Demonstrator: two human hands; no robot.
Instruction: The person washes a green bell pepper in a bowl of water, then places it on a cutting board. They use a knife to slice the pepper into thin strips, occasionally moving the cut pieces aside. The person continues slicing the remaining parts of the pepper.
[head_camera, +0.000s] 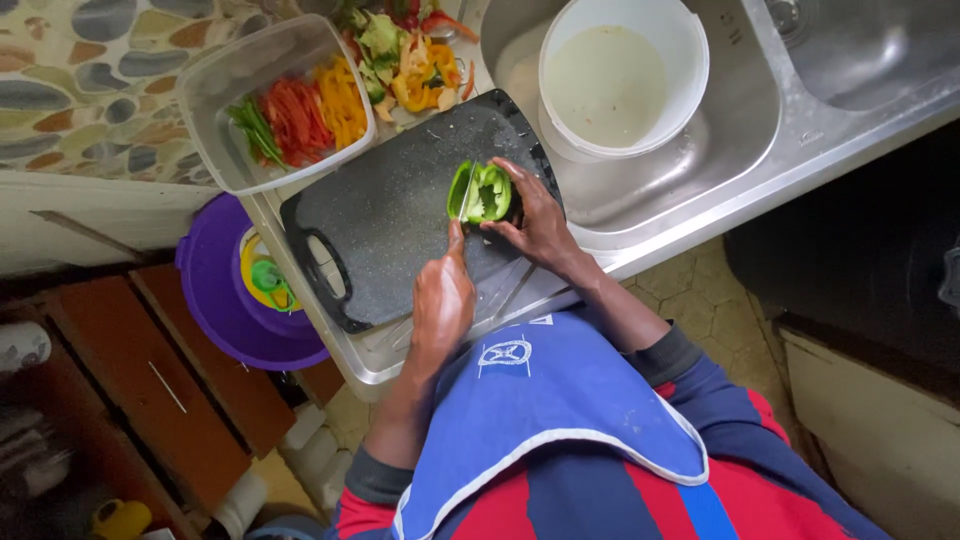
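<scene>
On the dark speckled plastic cutting board (390, 210) lies the halved green bell pepper (482, 192), the clear rectangular plastic container (262, 100) behind the board, the round white plastic bucket (622, 75) right of it inside the stainless steel sink (740, 120).

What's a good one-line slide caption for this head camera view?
Left hand slices a green bell pepper with a knife, steadied by the right hand on a dark cutting board.

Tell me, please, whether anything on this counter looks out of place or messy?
Mostly tidy. A heap of pepper scraps lies loose on the counter beyond the cutting board, not in the tub. The board's near corner juts slightly past the counter edge.
</scene>
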